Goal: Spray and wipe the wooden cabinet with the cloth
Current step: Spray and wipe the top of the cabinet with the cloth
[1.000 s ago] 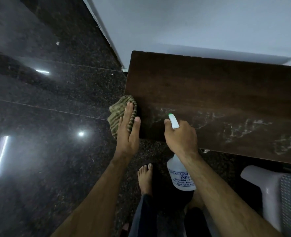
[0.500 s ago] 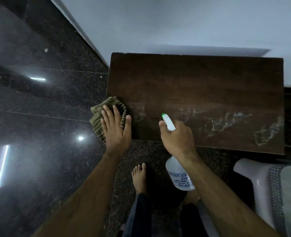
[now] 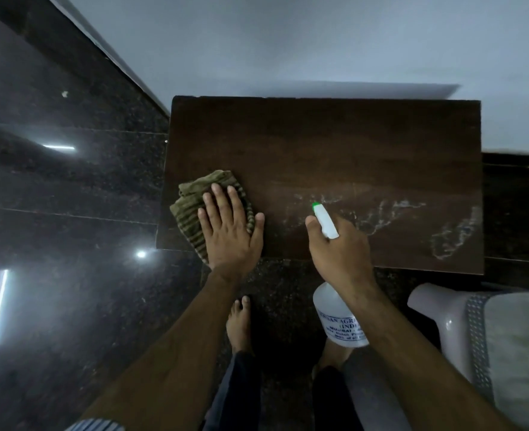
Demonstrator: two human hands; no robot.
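The dark wooden cabinet top (image 3: 334,144) stands against a pale wall, with whitish wet streaks along its near right half. My left hand (image 3: 229,231) lies flat, fingers spread, pressing a green striped cloth (image 3: 191,197) onto the cabinet's near left corner. My right hand (image 3: 339,247) grips a white spray bottle (image 3: 341,318) by its neck; the green-tipped nozzle (image 3: 319,213) points over the cabinet top. The bottle's body hangs below the cabinet's front edge.
Glossy black stone floor (image 3: 64,213) spreads to the left and under my bare feet (image 3: 238,325). A pale plastic chair with a cloth on it (image 3: 474,337) stands at the lower right, close to the cabinet's front corner.
My left hand has slid the cloth rightward from the cabinet's left edge onto its top. The right hand with the bottle has kept its pose. The view has shifted so more of the cabinet shows.
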